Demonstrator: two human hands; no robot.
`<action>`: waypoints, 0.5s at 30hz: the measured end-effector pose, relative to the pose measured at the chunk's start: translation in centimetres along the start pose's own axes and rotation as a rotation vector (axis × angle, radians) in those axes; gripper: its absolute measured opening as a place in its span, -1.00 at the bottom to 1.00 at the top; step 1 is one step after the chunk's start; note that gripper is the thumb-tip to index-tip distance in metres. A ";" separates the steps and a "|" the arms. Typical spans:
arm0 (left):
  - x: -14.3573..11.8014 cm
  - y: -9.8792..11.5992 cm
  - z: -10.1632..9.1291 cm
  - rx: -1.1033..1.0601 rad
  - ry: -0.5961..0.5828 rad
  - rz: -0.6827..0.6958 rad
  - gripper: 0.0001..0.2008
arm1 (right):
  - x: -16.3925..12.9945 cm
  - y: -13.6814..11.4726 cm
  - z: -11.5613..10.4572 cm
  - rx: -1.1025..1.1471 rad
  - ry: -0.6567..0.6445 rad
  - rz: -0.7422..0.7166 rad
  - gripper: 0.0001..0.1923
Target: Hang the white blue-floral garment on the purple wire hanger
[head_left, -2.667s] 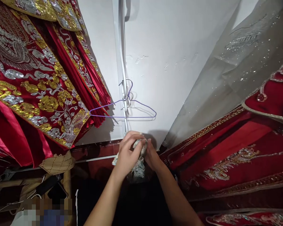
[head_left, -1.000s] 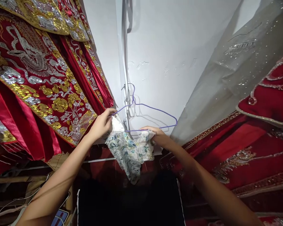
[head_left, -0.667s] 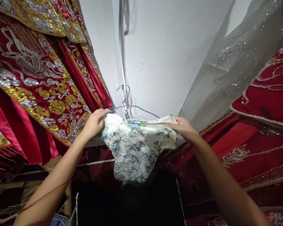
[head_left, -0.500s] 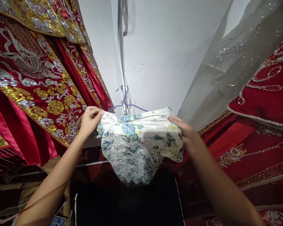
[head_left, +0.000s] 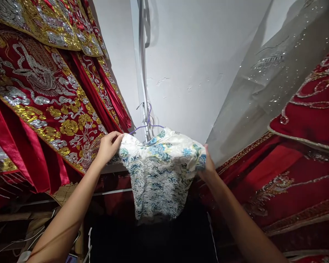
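Observation:
A small white garment (head_left: 160, 171) with a blue and green floral pattern hangs spread over a purple wire hanger (head_left: 148, 122) hooked on the white wall. My left hand (head_left: 107, 147) grips the garment's left shoulder at the hanger's left end. My right hand (head_left: 207, 168) holds the garment's right shoulder, its fingers partly hidden behind the cloth. Most of the hanger is covered by the garment; only its hook and left arm show.
Red robes with gold and silver embroidery (head_left: 44, 98) hang close on the left. More red embroidered cloth (head_left: 298, 160) and a grey sequined veil (head_left: 265, 80) crowd the right. A white wall (head_left: 186, 65) fills the middle, with a dark gap below.
The garment went from bunched in both hands to spread and pulled down over the hanger. My hands moved apart to its two shoulders, and my right hand dropped lower.

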State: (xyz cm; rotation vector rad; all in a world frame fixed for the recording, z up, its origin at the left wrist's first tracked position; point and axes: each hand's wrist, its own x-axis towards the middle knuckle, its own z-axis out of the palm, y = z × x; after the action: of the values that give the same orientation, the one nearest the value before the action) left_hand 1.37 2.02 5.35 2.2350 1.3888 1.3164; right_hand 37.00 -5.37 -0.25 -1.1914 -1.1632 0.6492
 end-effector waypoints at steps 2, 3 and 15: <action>0.2 0.6 0.1 0.013 0.002 0.025 -0.68 | -0.3 0.0 -0.8 0.153 -0.014 0.112 -0.30; 0.6 1.0 0.2 0.017 0.002 0.037 -0.69 | -0.3 -0.3 -1.1 0.225 -0.006 0.163 -0.36; 2.3 9.4 0.9 -0.135 -0.100 0.108 -0.69 | -7.2 -5.1 -0.6 0.238 0.310 -0.090 -0.62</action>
State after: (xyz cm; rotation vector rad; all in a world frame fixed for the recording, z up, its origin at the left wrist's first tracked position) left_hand 8.25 -0.94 11.51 2.2785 1.1258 1.2711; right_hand 34.37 -13.52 2.09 -0.9900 -0.8480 0.4985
